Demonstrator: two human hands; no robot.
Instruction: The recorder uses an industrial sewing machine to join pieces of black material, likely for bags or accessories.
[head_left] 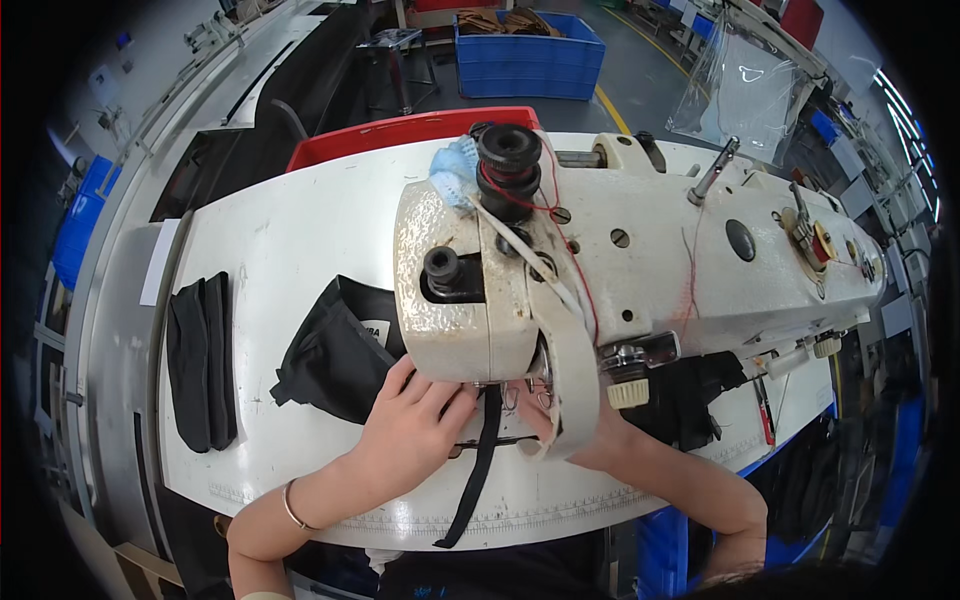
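A white sewing machine (640, 270) stands over the worktable, its head above both hands. My left hand (415, 430) rests beside the needle area, fingers bent and slightly apart, touching a black fabric piece (330, 350) with a pale label that lies left of the head. A narrow black strap (470, 490) hangs from under the head toward the front edge. My right hand (590, 440) is right of the needle, largely hidden by the machine's pale front part; its finger positions are unclear. Red thread runs from the black knob on top.
Folded black strips (200, 360) lie at the table's left (250, 240). More black fabric (690, 395) and a red-handled tool (768, 425) lie right. A red bin (410, 125) sits behind the table, a blue crate (530, 70) on the floor beyond. A metal rail runs along the left.
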